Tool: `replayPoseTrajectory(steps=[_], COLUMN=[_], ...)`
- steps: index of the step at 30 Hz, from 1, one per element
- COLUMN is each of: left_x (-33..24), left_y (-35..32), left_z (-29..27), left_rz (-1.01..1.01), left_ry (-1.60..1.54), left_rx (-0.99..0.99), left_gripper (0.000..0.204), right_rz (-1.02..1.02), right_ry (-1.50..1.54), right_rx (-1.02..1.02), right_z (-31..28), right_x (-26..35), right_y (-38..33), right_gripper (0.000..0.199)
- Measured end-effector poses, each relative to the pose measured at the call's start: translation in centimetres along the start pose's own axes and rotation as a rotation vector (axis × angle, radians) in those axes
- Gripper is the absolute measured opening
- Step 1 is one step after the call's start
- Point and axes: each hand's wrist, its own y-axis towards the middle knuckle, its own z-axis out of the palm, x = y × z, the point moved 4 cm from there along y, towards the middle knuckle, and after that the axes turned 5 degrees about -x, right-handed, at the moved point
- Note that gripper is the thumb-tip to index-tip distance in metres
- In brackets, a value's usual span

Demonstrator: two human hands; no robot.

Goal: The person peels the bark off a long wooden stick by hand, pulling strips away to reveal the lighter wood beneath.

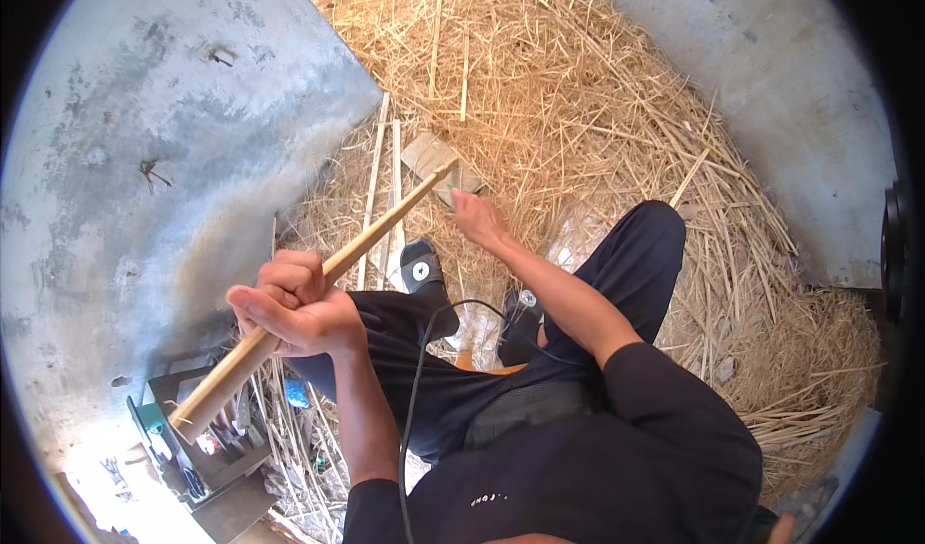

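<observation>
My left hand (301, 305) is closed around a long pale bamboo stick (387, 222). The stick slants from the lower left, where it looks thickest, up to a narrower tip at the middle. Close beside that tip is my right hand (479, 218), its fingers curled together. A small greenish bit shows at its fingertips, but what it holds is too small to make out. Beneath the tip, a flat greyish-brown block (430, 155) lies on the floor.
Straw-like shavings (549, 81) cover much of the floor, with several pale strips (376, 183) lying left of the block. Bluish-grey walls (193, 91) stand on both sides. A dark cable (416, 390) loops over my lap. A dark shelf-like frame (226, 457) stands at lower left.
</observation>
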Motion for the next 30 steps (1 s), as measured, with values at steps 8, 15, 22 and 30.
replayPoseTrajectory(steps=[8,15,22,30], left_x=[0.1,0.3,0.6,-0.1], left_y=[1.0,1.2,1.1,0.8], left_z=[-0.5,0.2,-0.3,-0.3], left_rz=[0.001,0.006,0.002,-0.062], left_ry=[0.017,-0.033,-0.061,0.035], left_rx=[0.007,0.051,0.127,-0.030], left_gripper=[0.044,0.045,0.043,0.043], right_rz=[0.003,0.193,0.034,-0.291], right_ry=[-0.299,-0.300,-0.007,0.252], right_rx=[-0.117,-0.006,-0.162,-0.071], right_z=[-0.8,1.3,0.6,-5.4], right_x=[0.3,-7.5,-3.2,11.2], right_y=[1.1,5.6,1.4,-9.3], right_gripper=[0.055,0.052,0.052,0.045])
